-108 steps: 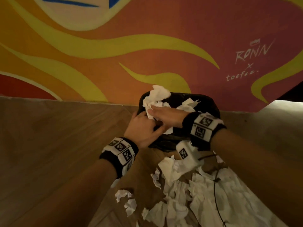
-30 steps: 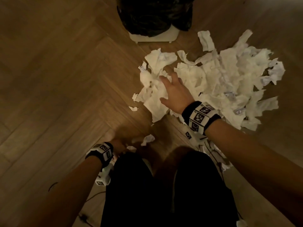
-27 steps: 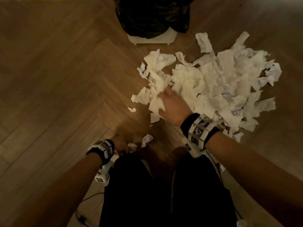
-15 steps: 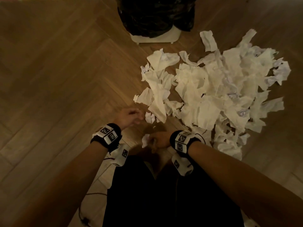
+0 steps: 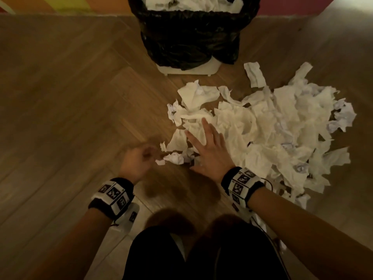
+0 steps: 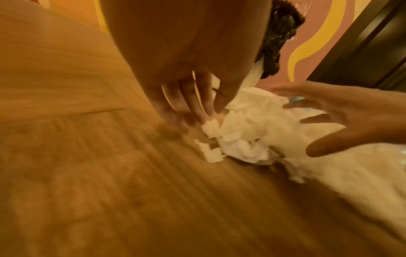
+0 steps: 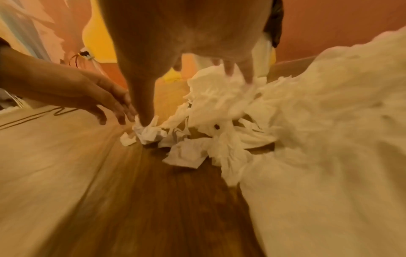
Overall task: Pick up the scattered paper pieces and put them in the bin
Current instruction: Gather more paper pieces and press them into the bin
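Floor [image 5: 60, 98]: herringbone wood; it carries everything here.
Paper pile [image 5: 282, 134]: one broad heap of torn white pieces, too many and too overlapped to count, on the floor right of centre, just in front of the bin.
Bin [image 5: 191, 37]: one, lined with a black bag, against the wall; only the head view shows white paper already inside its mouth.
Right hand [image 5: 210, 152]: open, fingers spread flat over the pile's near-left edge. The right wrist view alone shows its fingertips [image 7: 248, 76] pressed into the paper and its thumb down on a crumpled scrap.
Left hand [image 5: 139, 160]: blurred in the head view; the left wrist view shows its fingers [image 6: 197, 104] pointing down, loosely bent, touching the pile's edge, gripping nothing clearly.
Scraps [image 5: 173, 157]: about three small loose pieces between the two hands.
Wristbands [image 5: 113, 196]: two, one per wrist, seen only from the head.
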A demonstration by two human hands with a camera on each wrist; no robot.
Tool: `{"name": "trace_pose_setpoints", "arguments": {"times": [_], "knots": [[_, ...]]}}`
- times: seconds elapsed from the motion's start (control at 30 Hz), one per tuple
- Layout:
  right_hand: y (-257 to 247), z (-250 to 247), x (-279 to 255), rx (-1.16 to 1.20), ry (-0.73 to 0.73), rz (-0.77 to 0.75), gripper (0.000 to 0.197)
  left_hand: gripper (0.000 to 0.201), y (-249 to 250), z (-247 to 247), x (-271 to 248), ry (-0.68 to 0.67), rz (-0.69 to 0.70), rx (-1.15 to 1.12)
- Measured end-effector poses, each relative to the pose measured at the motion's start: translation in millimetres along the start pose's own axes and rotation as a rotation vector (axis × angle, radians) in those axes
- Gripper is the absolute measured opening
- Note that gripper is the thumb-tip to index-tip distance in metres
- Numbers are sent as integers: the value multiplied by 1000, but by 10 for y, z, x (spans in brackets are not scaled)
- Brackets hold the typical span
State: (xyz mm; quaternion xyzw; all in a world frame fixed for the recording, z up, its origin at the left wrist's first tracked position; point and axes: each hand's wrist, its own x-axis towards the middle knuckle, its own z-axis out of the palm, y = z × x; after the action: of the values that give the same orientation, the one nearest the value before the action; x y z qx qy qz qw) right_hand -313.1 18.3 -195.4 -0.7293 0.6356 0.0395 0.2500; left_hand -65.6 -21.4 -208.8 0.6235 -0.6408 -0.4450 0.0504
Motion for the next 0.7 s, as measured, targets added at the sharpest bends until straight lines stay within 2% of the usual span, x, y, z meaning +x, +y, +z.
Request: {"name": "trace_pose_setpoints", "arguments": {"times": [0.07,0.1,0.17,0.23,0.33,0.4,0.47,0.53,0.6,0.7], "knots": [[-10,93,308,7,-96,68,120,28,-151,-43,58,32,18,75],[-15,143,451,9,-144,99,120,29,-198,-41,64,-21,-3,115],[-54,214,654,-58,-242,122,112,27,-215,33,32,-208,-73,122],[-109,235,716,-124,-246,120,95,28,-154,155,6,-330,-81,73],[-84,206,701,-101,-155,112,65,27,-93,324,97,-296,-45,-89],[-39,151,714,-81,-139,99,51,20,-127,342,170,-260,-124,-237],[-47,69,756,-75,-158,99,53,28,-218,309,213,-225,-323,-379],[-32,3,814,-73,-189,89,61,39,-248,270,211,-156,-451,-352],[-13,-12,866,-75,-246,101,66,46,-225,250,223,-112,-488,-319],[-2,-66,934,134,-215,243,43,48,-180,253,249,-153,-506,-318]]}}
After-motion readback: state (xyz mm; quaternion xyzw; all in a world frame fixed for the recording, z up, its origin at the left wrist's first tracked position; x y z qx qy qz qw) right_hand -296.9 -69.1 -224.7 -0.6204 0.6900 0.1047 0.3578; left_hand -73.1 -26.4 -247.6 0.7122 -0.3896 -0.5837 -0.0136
